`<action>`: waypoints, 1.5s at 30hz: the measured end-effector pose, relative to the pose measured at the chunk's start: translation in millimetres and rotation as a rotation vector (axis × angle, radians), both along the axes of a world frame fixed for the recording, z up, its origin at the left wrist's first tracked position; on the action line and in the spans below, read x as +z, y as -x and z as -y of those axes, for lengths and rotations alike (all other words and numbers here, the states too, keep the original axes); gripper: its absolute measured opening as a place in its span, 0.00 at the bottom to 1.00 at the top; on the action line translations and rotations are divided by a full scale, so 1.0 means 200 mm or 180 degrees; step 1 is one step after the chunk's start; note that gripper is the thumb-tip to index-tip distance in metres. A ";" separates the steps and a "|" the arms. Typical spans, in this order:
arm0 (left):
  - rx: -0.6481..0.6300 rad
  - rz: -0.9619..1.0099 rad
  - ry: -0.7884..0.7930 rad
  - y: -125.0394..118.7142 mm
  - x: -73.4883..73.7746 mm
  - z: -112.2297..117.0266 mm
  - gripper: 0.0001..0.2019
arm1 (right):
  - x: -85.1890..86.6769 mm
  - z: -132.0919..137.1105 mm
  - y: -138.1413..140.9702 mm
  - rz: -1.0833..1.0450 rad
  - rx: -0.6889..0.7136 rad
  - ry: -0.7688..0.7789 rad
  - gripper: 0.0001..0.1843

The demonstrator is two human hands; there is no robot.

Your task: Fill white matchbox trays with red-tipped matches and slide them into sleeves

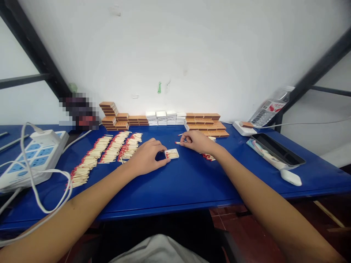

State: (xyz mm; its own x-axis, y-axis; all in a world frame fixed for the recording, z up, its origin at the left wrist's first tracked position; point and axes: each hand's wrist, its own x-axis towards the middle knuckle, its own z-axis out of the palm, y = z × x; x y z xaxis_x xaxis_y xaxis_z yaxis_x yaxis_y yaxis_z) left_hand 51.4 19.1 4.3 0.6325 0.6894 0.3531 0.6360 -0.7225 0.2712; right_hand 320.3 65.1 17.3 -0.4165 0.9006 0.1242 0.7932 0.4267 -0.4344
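My left hand (148,155) rests on the blue table (175,182), fingers curled and pinching the edge of a small white matchbox tray (172,154) that holds several matches. My right hand (196,141) lies just right of the tray, fingers closed on a match or two (179,143) whose red tips point left. A small heap of loose matches (208,157) lies under my right wrist. Long rows of red-tipped matches (109,151) are spread left of my left hand.
Orange matchbox sleeves (205,124) and white inner trays (164,117) are stacked along the wall. A white power strip (35,153) with looping cables sits at left. At right lie a black tray (276,149), a white mouse (290,177) and a plastic bottle (270,107).
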 end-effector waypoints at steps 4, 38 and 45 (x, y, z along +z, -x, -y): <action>-0.0008 0.0012 0.0004 0.00 0.00 0.00 0.16 | 0.00 0.00 0.00 -0.0016 -0.0011 0.0008 0.06; 0.0083 -0.0049 0.0036 0.00 0.01 -0.01 0.16 | -0.03 -0.02 0.00 -0.0079 0.0227 -0.0312 0.09; 0.0051 -0.0040 0.0002 0.00 0.00 0.00 0.16 | -0.04 -0.02 0.00 0.0222 0.0207 -0.0161 0.08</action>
State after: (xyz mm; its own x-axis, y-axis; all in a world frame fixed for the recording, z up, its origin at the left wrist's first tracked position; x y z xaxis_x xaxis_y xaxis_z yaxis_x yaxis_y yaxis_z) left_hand 51.4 19.8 5.0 0.6259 0.6996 0.3447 0.6508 -0.7121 0.2634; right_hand 320.6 69.6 9.7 -0.4830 0.8648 0.1376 0.7907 0.4982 -0.3558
